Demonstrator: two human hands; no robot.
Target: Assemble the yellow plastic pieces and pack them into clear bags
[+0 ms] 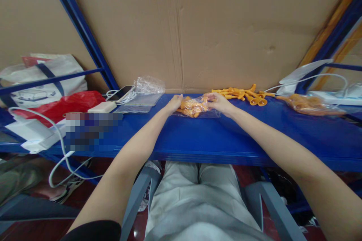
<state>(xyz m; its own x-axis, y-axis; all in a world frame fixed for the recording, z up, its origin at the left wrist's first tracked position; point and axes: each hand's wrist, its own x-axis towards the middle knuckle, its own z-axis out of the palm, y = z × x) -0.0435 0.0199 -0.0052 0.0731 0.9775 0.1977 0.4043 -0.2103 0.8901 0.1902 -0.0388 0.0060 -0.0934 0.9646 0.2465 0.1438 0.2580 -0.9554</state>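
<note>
A clear plastic bag with orange pieces inside [194, 107] lies on the blue table [203, 135] between my hands. My left hand [175, 103] is closed on the bag's left end. At the other end, the fingers of my right hand [216, 102] pinch the plastic. Just beyond my right hand is a loose pile of orange pieces [246, 94], some with round cup-like ends. Farther right sits another clear bag of orange pieces [311, 104].
To the left lie flat clear bags [145, 99], a phone [121, 93], a white block [102, 107], a red bag [68, 105] and a power strip [45, 141] with cables. Cardboard [181, 30] stands behind the table. A person's leg [36, 184] shows at lower left.
</note>
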